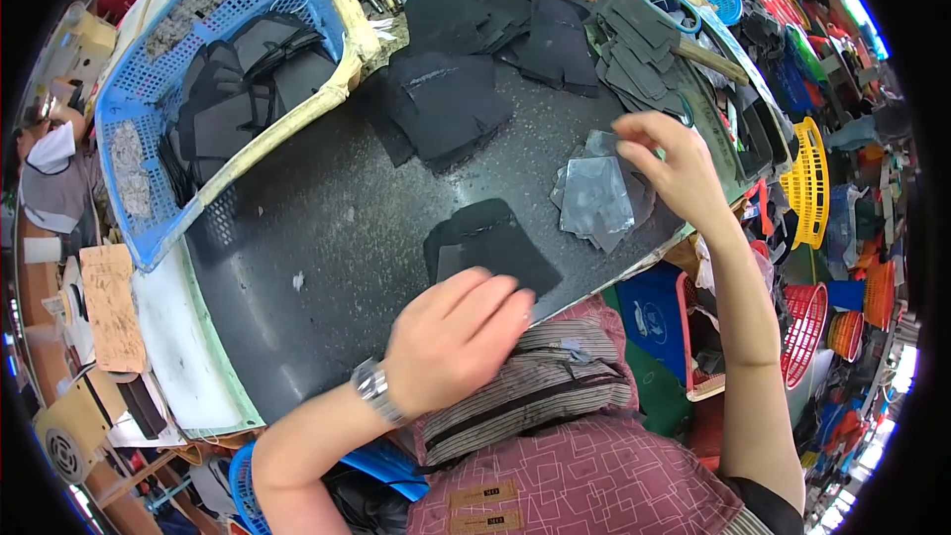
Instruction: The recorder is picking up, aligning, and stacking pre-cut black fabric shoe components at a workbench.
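Note:
On the dark work table, a small pile of black cut pieces (495, 238) lies close to the front edge. My left hand (451, 342), with a clear band at the wrist, is at the near side of this pile; its fingers are curled together, and what they hold, if anything, is hidden. To the right, my right hand (679, 163) hovers by a stack of thin grey pieces with a shiny, translucent sheet (594, 196) on top. A small gap shows between its thumb and forefinger, with nothing visible in it.
Larger stacks of black pieces (451, 104) fill the table's far side, with greyish pieces (639, 50) and scissors at the far right. A blue basket (139, 139) with more black pieces stands at the left. Yellow (810, 183) and red baskets (804, 332) sit beyond the right edge.

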{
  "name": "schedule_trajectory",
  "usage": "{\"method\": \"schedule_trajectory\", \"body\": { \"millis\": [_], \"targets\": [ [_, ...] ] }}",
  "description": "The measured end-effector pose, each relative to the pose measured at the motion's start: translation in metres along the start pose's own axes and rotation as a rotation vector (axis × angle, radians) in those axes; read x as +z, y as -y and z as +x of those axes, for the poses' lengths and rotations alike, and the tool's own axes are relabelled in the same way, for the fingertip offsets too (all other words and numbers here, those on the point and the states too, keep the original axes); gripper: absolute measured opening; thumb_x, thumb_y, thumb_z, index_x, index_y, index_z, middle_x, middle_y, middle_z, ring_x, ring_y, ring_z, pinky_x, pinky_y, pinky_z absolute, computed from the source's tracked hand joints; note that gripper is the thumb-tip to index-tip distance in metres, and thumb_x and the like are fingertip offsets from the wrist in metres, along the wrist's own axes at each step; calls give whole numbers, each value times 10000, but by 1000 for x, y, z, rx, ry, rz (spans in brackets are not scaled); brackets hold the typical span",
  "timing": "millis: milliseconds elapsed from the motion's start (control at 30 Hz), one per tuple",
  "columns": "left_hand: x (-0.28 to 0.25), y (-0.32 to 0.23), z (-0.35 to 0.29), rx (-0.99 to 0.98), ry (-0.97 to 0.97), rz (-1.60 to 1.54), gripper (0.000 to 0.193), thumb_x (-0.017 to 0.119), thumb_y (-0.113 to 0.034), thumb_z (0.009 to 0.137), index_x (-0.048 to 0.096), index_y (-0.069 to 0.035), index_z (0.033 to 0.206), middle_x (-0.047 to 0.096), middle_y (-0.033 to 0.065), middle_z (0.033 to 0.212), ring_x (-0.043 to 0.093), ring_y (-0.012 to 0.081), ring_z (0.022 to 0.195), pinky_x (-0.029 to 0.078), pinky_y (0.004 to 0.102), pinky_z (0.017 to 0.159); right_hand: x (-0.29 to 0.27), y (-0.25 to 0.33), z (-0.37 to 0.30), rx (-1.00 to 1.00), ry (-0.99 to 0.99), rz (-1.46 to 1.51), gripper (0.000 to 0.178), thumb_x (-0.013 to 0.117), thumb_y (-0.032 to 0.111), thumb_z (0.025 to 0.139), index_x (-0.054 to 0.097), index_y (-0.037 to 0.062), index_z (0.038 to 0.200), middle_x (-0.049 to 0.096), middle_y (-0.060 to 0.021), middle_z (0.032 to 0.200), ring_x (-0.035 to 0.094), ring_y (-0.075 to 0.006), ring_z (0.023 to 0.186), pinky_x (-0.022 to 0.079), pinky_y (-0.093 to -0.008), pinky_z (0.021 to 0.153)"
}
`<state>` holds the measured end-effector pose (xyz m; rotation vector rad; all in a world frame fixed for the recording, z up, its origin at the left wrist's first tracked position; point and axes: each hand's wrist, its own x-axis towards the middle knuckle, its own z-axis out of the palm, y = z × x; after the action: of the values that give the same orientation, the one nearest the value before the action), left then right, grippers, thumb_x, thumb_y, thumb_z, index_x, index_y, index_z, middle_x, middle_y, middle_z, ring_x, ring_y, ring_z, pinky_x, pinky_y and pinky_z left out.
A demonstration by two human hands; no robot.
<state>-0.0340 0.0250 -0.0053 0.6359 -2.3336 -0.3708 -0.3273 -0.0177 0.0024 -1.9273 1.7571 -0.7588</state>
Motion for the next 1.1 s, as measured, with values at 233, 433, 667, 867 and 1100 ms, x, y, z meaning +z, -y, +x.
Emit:
{"method": "schedule_trajectory", "body": {
  "millis": [233,433,667,867,1100],
  "targets": [
    [104,-4,84,-44,28,59,99,646,-127,747,589,-64,798,539,47,746,583,225,711,517,324,621,17,-25,-33,-90,-35,-109,230,635,79,788,634,15,1009,625,-149,1104,574,-321,1051,449,-376,911],
    [109,14,89,-183,83,-46,104,605,-71,737,623,-46,837,633,101,776,644,269,764,527,356,634,25,-32,-39,-134,-112,-81,234,619,75,807,631,24,1035,622,-149,1116,571,-322,1058,447,-387,911],
    [37,39,64,-942,-378,-1590,204,610,-93,903,616,-2,1086,654,39,954,622,99,820,502,238,759,27,-24,-45,-155,-272,-134,202,625,107,830,630,26,1015,639,-131,1042,592,-321,991,469,-376,854],
    [23,22,42,111,-122,-31,226,666,-61,787,671,-27,1010,645,144,1018,638,279,897,514,350,810,34,57,-41,367,134,1232,233,597,144,909,641,-1,1085,663,-52,973,608,-106,846,509,-262,714],
    [-7,10,7,-858,-147,-908,612,721,-69,786,420,-43,1318,619,72,1001,601,124,863,499,272,763,50,74,-38,378,320,989,198,606,123,903,659,-6,1044,663,-7,850,590,-56,714,515,-229,573]
  ]
}}
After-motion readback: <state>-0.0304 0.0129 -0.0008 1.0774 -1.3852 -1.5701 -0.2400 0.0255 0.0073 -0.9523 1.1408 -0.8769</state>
